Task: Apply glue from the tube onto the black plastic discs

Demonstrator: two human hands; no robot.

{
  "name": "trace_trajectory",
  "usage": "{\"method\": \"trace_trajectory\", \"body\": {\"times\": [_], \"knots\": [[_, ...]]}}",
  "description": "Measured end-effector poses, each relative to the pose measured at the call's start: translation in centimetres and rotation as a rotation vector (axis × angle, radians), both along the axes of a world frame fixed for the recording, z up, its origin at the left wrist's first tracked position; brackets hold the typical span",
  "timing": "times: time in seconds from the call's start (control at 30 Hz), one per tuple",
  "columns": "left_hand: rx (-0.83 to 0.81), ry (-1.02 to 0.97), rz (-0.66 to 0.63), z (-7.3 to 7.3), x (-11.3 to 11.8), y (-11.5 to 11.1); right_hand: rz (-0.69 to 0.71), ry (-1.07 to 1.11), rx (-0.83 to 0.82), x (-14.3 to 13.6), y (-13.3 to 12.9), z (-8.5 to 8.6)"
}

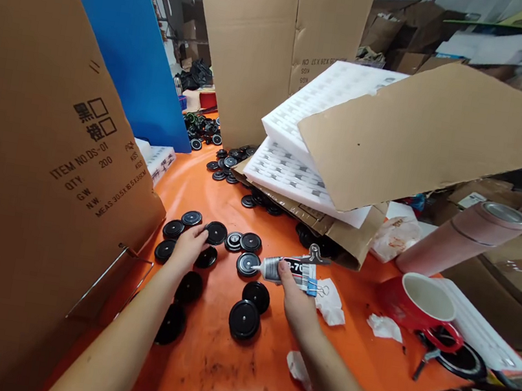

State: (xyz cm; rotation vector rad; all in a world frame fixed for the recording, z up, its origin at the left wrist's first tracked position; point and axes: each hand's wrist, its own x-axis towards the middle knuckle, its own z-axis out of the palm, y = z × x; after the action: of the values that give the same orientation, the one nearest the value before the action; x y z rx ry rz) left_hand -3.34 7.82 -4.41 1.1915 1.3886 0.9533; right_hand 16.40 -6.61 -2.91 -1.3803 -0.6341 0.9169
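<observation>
My right hand (298, 299) is closed around a silver glue tube (273, 270) with black lettering, its nozzle pointing left over a round black disc (247, 265). A silver bulldog clip (315, 256) and a blue binder clip (313, 287) grip the tube's folded end. With closed fingertips, my left hand (190, 245) pinches the edge of another black disc (215, 233), which has a small pale centre. Loose discs surround both hands, among them an overlapping pair (244, 320) nearer to me and a shiny-faced one (233, 241) just behind the nozzle.
An orange-covered table (209, 377) bears everything. A tall carton (60, 192) walls the left side. White foam trays (288, 172) and a cardboard sheet (427, 135) are stacked behind. At right stand a red mug (397, 302) and a pink flask (463, 239). Crumpled tissue (332, 303) lies near my right hand.
</observation>
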Motion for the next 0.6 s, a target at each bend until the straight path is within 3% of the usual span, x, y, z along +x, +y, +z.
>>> {"method": "trace_trajectory", "body": {"times": [0.1, 0.17, 0.4, 0.6], "knots": [[0.095, 0.173, -0.026, -0.3, 0.1, 3.0, -0.049, 0.000, 0.008, 0.7, -0.2, -0.1], [0.177, 0.271, -0.072, -0.5, 0.5, 3.4, -0.083, -0.015, -0.010, 1.1, -0.4, -0.5], [0.354, 0.409, -0.438, -2.2, 3.9, 0.1, -0.123, 0.037, -0.085, 1.6, -0.4, -1.2], [0.313, 0.344, -0.454, -2.2, 4.8, -1.0, -0.127, 0.098, -0.083, 1.0, -0.3, -0.3]]}}
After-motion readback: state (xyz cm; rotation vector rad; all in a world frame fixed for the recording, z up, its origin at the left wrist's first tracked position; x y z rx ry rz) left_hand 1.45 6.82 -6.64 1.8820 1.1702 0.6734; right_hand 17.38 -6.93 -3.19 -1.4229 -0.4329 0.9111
